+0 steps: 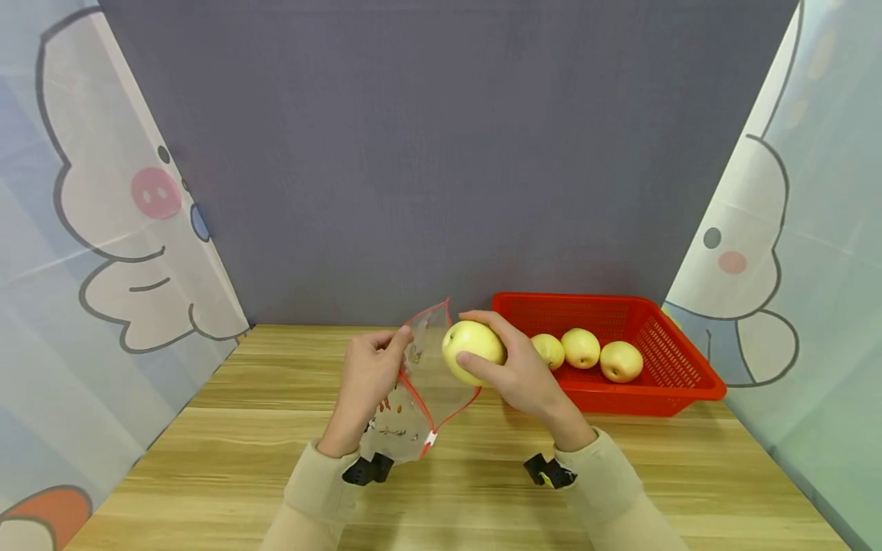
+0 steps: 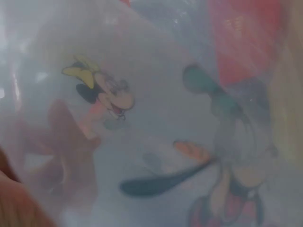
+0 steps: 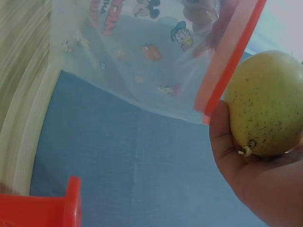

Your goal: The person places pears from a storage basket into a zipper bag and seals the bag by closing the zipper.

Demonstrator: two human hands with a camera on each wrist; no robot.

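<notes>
My left hand (image 1: 370, 373) pinches the edge of a clear zip bag (image 1: 432, 363) printed with small cartoon figures. Red strips line the bag's mouth, which stands parted towards the right, and a white slider (image 1: 431, 438) sits at its lower corner. In my right hand (image 1: 529, 376) I grip a yellow apple (image 1: 475, 350) right beside that mouth. Seen from the right wrist, the speckled apple (image 3: 266, 101) is close against the red edge of the bag (image 3: 125, 59). Printed film of the bag (image 2: 151, 123) fills the left wrist view and blurs the fingers behind it.
To the right stands a red plastic basket (image 1: 678, 390) with slotted walls. Three yellow apples (image 1: 580, 349) lie inside it. A wood-grain table (image 1: 475, 497) carries everything, with a grey panel (image 1: 441, 153) behind and cartoon-printed curtains (image 1: 785, 229) at both sides.
</notes>
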